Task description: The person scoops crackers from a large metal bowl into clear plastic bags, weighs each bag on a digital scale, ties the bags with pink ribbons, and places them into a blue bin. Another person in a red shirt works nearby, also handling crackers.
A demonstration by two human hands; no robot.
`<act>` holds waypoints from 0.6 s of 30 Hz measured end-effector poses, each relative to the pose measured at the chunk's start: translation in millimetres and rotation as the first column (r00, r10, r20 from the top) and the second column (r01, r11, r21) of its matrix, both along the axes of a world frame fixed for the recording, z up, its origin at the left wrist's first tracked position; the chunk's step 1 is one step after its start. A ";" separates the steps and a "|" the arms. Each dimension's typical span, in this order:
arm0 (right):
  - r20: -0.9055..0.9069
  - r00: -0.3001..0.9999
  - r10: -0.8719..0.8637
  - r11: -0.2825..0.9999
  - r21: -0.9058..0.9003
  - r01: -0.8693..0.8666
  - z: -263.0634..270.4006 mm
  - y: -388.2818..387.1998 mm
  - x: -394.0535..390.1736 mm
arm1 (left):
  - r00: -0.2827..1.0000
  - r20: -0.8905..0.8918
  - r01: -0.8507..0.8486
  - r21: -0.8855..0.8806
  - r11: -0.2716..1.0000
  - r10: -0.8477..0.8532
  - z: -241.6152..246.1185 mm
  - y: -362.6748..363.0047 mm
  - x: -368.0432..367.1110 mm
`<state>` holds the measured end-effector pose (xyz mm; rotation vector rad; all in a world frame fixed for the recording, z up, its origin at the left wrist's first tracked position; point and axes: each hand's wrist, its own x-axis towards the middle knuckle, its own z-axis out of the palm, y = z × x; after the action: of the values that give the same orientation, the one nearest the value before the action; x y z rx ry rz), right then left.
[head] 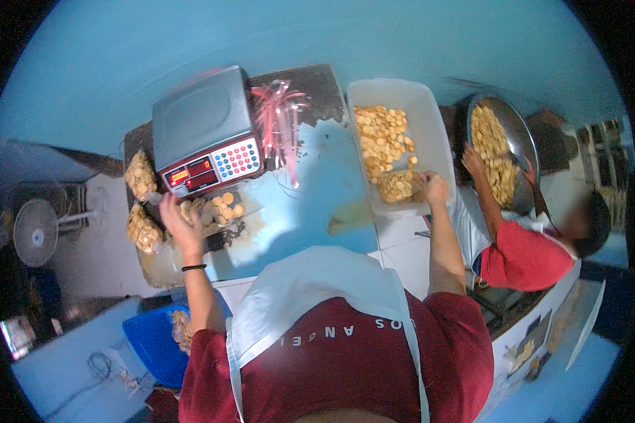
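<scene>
My left hand (182, 227), with a dark band at its wrist, is spread in front of the scale. Its fingertips are close to the twisted neck of a filled clear bag (140, 177); blur hides whether they touch. A second filled bag (144, 230) lies below it. Beside the hand are loose round chips (226, 208), seemingly on clear plastic. At the right, my right hand (435, 187) grips the edge of a partly filled clear plastic bag (397, 187). That bag is low inside a white plastic bin (428, 116) holding many round yellow chips (378, 132).
A digital scale (201, 121) with a lit display stands on the worn blue table (323, 185). Pink and clear ties (280, 116) lie beside it. To the right, a co-worker (524, 256) reaches into a metal bowl (521, 137) of chips. A blue container (151, 338) stands lower left.
</scene>
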<state>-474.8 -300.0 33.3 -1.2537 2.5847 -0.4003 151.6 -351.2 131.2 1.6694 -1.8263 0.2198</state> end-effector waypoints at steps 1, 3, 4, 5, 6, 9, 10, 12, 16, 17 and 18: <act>-0.078 0.991 0.112 0.990 -0.076 -0.118 13.0 -8.2 10.2 | 1.000 -0.008 -0.002 0.016 1.000 0.002 0.2 6.5 -11.5; -0.244 0.936 0.254 0.943 -0.153 -0.296 51.9 -28.6 38.5 | 0.997 -0.074 0.013 0.064 0.998 -0.008 2.1 15.9 -28.8; -0.193 0.937 0.291 0.956 0.022 -0.292 76.8 -41.7 54.4 | 0.995 -0.091 0.039 0.065 0.997 -0.033 2.9 21.2 -35.1; -0.191 0.896 0.400 0.900 -0.101 -0.424 103.6 -51.7 71.6 | 0.992 -0.116 0.061 0.069 0.996 -0.053 4.0 25.3 -39.8; -0.214 0.848 0.486 0.832 -0.184 -0.523 130.6 -57.8 89.8 | 0.988 -0.147 0.064 0.072 0.995 -0.052 4.6 30.1 -42.9; -0.180 0.758 0.627 0.637 -0.441 -0.632 202.5 -80.0 141.9 | 0.979 -0.200 0.074 0.114 0.991 -0.050 5.3 43.8 -44.3; -0.151 0.727 0.670 0.561 -0.540 -0.628 219.2 -88.7 158.9 | 0.970 -0.229 0.109 0.120 0.987 -0.080 5.0 47.9 -42.2; -0.001 0.729 0.684 0.457 -0.778 -0.430 238.9 -109.3 191.2 | 0.976 -0.202 0.107 0.139 0.985 -0.077 3.6 57.6 -36.5; 0.375 0.470 0.799 0.377 -0.921 0.095 217.1 -164.5 260.9 | 0.976 -0.213 0.075 0.158 0.985 -0.040 -0.7 76.2 -19.5; 0.473 0.450 0.757 0.492 -0.866 0.083 202.9 -176.2 276.2 | 0.976 -0.213 0.065 0.152 0.986 -0.031 -1.4 80.0 -13.3; 0.530 0.415 0.739 0.562 -0.825 0.053 186.4 -185.9 292.6 | 0.972 -0.233 0.064 0.166 0.984 -0.024 -2.3 83.2 -6.9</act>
<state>-182.2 -485.9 219.7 -1.2887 1.1183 -1.6393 144.7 -268.0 128.9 1.6900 -1.7440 -0.1500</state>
